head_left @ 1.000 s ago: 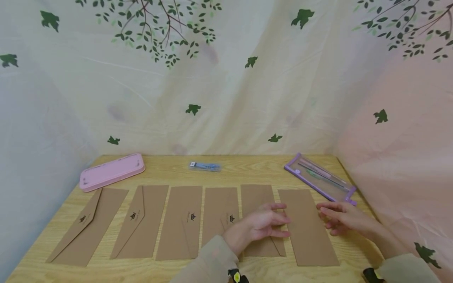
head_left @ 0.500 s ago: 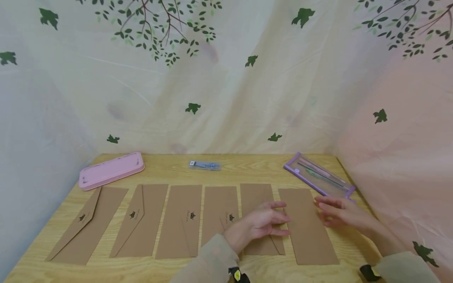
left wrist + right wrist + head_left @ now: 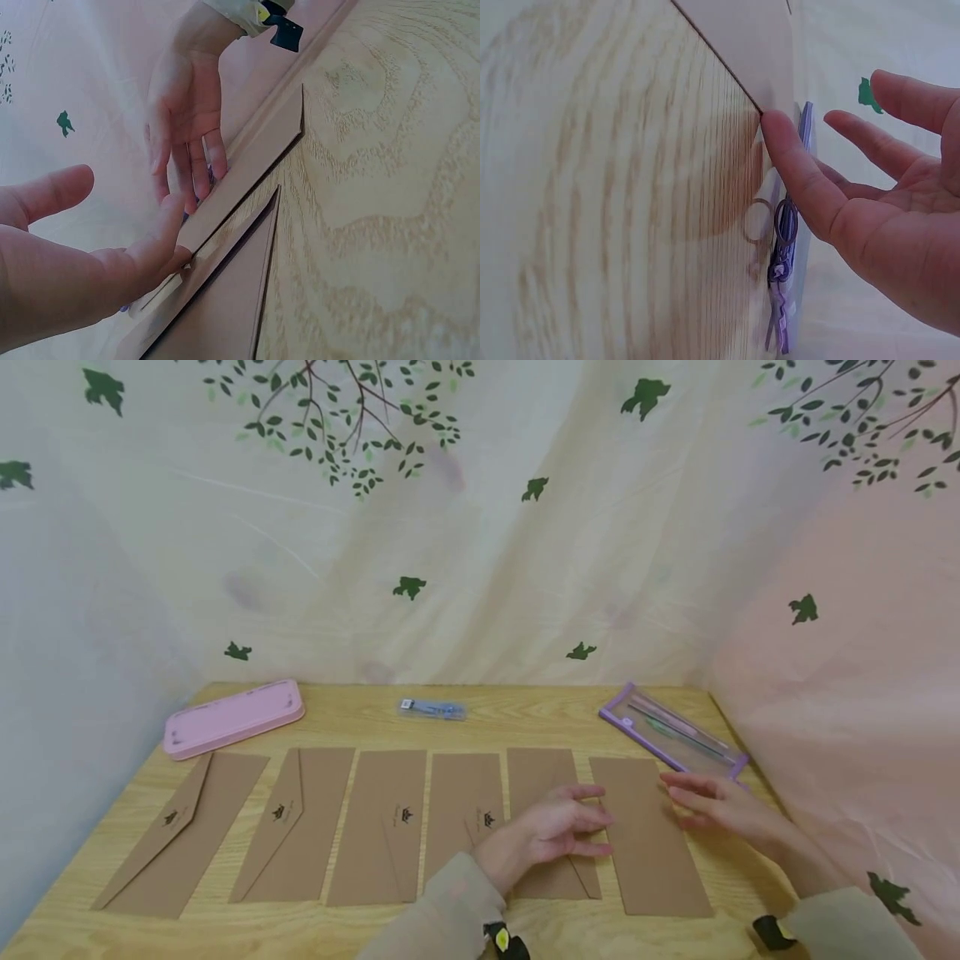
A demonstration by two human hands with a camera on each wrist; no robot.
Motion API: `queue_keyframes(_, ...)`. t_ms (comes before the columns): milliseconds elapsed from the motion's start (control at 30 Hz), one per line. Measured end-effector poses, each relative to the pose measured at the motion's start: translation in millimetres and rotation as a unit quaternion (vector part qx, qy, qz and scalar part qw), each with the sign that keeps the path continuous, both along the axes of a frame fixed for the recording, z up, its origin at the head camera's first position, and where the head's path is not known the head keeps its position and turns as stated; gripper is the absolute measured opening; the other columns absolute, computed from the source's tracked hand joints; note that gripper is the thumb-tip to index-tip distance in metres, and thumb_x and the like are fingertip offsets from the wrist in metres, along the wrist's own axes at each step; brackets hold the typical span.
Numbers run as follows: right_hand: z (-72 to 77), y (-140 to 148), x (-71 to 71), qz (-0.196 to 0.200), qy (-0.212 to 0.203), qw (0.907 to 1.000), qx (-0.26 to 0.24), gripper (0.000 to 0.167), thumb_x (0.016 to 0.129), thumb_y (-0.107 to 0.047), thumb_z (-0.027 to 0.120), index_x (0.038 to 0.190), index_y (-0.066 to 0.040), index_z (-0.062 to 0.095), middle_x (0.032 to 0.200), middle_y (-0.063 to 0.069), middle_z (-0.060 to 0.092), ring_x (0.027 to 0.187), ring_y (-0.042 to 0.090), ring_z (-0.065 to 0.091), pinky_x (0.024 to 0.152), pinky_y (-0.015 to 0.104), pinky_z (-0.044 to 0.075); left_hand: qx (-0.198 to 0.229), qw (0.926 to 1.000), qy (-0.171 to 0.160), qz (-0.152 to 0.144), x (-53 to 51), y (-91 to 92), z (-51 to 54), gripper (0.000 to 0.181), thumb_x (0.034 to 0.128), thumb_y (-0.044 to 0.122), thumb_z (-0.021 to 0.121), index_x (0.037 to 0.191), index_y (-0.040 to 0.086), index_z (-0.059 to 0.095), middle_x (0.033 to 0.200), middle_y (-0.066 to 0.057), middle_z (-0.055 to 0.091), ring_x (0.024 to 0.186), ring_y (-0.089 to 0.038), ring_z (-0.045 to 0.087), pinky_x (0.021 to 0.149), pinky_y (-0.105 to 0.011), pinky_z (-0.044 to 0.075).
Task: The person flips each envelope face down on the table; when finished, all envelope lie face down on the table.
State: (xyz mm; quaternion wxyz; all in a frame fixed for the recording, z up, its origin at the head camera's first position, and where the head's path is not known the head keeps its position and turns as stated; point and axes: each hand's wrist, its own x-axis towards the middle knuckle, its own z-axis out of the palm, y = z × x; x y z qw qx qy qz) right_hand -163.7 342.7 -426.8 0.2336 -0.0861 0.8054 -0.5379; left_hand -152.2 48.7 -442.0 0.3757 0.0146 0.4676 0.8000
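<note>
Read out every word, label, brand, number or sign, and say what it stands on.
No words or numbers are legible.
Leftmost four envelopes: black crown signs, with faint lettering too small to read.
Fifth envelope: part-hidden, no print visible.
Rightmost envelope: no print visible.
Blue packet: white label, unreadable.
Pink case: small marks, too blurred to tell.

In the head view, the left hand [image 3: 551,831] hides part of the second envelope from the right [image 3: 537,777]; the right hand [image 3: 729,808] covers some of the near end of the purple pouch [image 3: 671,735]; the bottom edge cuts off both sleeves [image 3: 442,906]; the contents of the blue packet [image 3: 432,709] and the lettering [image 3: 395,817] on the envelopes are too small to make out; each wrist view crops its own hand at the side.
</note>
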Motion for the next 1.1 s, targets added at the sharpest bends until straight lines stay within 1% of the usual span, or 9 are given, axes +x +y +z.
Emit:
queue_keyframes(100, -0.4, -0.9, 0.2, -0.012, 0.001, 0.9998, 0.012, 0.064, 0.107, -0.026, 0.053, 0.152, 0.013, 0.029, 0.156, 0.037, 0.026, 0.126, 0.044, 0.055, 0.094, 0.037, 0.056, -0.004, 1.0000, 0.005, 0.000, -0.7, -0.4, -0.2, 0.062, 0.0930, -0.010, 0.058, 0.151, -0.005, 0.037, 0.150, -0.028, 0.039, 0.137, -0.042, 0.042, 0.102, -0.060, 0.047)
queue_keyframes(233, -1.2, -0.8, 0.2, -0.011, 0.000, 0.9999, 0.005, 0.064, 0.107, -0.025, 0.052, 0.152, 0.014, 0.028, 0.157, 0.036, 0.023, 0.129, 0.046, 0.052, 0.094, 0.039, 0.055, -0.011, 0.9999, 0.007, 0.003, -2.7, -0.3, -1.2, 0.061, 0.0926, -0.010, 0.058, 0.150, -0.005, 0.039, 0.150, -0.028, 0.039, 0.137, -0.043, 0.041, 0.101, -0.059, 0.047)
queue_keyframes(300, -1.1, -0.5, 1.0, -0.010, 0.003, 0.9999, 0.004, 0.064, 0.108, -0.024, 0.052, 0.152, 0.014, 0.027, 0.157, 0.037, 0.023, 0.130, 0.047, 0.049, 0.094, 0.039, 0.055, -0.011, 0.9999, 0.006, 0.003, -3.4, -0.1, -1.3, 0.061, 0.0926, -0.010, 0.058, 0.150, -0.005, 0.039, 0.150, -0.029, 0.039, 0.137, -0.043, 0.041, 0.101, -0.059, 0.048)
queue_keyframes(400, -0.6, -0.8, 2.8, -0.012, 0.011, 0.9999, -0.002, 0.063, 0.108, -0.023, 0.051, 0.151, 0.016, 0.026, 0.157, 0.037, 0.022, 0.136, 0.050, 0.041, 0.094, 0.039, 0.055, -0.012, 0.9999, 0.008, 0.001, -3.7, -0.1, -0.7, 0.062, 0.0923, -0.010, 0.058, 0.151, -0.005, 0.038, 0.148, -0.030, 0.040, 0.136, -0.042, 0.043, 0.102, -0.058, 0.047)
queue_keyframes(533, 0.1, -1.0, 5.5, -0.011, 0.011, 0.9999, -0.007, 0.063, 0.108, -0.021, 0.051, 0.151, 0.018, 0.024, 0.157, 0.038, 0.020, 0.138, 0.052, 0.034, 0.093, 0.041, 0.056, -0.011, 0.9999, 0.012, 0.001, -4.1, -0.7, 0.1, 0.062, 0.0922, -0.010, 0.058, 0.151, -0.006, 0.037, 0.145, -0.031, 0.042, 0.135, -0.043, 0.045, 0.104, -0.057, 0.045)
queue_keyframes(700, 0.3, -0.4, 7.9, -0.003, 0.004, 1.0000, -0.005, 0.063, 0.109, -0.020, 0.049, 0.151, 0.018, 0.021, 0.157, 0.038, 0.018, 0.138, 0.052, 0.034, 0.093, 0.041, 0.056, -0.012, 0.9999, 0.011, 0.002, -5.2, -1.1, 0.2, 0.063, 0.0924, -0.011, 0.058, 0.151, -0.006, 0.036, 0.144, -0.033, 0.042, 0.134, -0.043, 0.045, 0.105, -0.057, 0.045)
queue_keyframes(833, 0.1, -0.3, 8.7, 0.004, 0.004, 0.9999, -0.012, 0.065, 0.109, -0.020, 0.049, 0.152, 0.018, 0.019, 0.156, 0.041, 0.018, 0.135, 0.052, 0.040, 0.093, 0.041, 0.056, -0.014, 0.9998, 0.012, -0.002, -5.3, -0.2, 1.5, 0.063, 0.0925, -0.010, 0.058, 0.151, -0.005, 0.036, 0.146, -0.032, 0.043, 0.136, -0.044, 0.045, 0.105, -0.057, 0.045)
queue_keyframes(933, -0.9, 0.5, 9.6, 0.003, 0.002, 0.9999, -0.017, 0.066, 0.108, -0.021, 0.050, 0.152, 0.018, 0.018, 0.155, 0.042, 0.020, 0.132, 0.051, 0.044, 0.092, 0.041, 0.057, -0.014, 0.9998, 0.012, -0.005, -4.2, 1.6, 2.2, 0.062, 0.0924, -0.009, 0.058, 0.151, -0.005, 0.037, 0.148, -0.030, 0.041, 0.137, -0.044, 0.043, 0.106, -0.058, 0.044)
queue_keyframes(1100, -1.8, 3.6, 9.4, 0.004, 0.002, 0.9998, -0.020, 0.064, 0.109, -0.019, 0.049, 0.152, 0.018, 0.019, 0.155, 0.042, 0.021, 0.132, 0.052, 0.043, 0.092, 0.042, 0.057, -0.009, 0.9999, 0.012, -0.007, -2.0, 4.2, 2.5, 0.061, 0.0920, -0.010, 0.057, 0.150, -0.006, 0.038, 0.150, -0.031, 0.039, 0.136, -0.044, 0.043, 0.108, -0.057, 0.042)
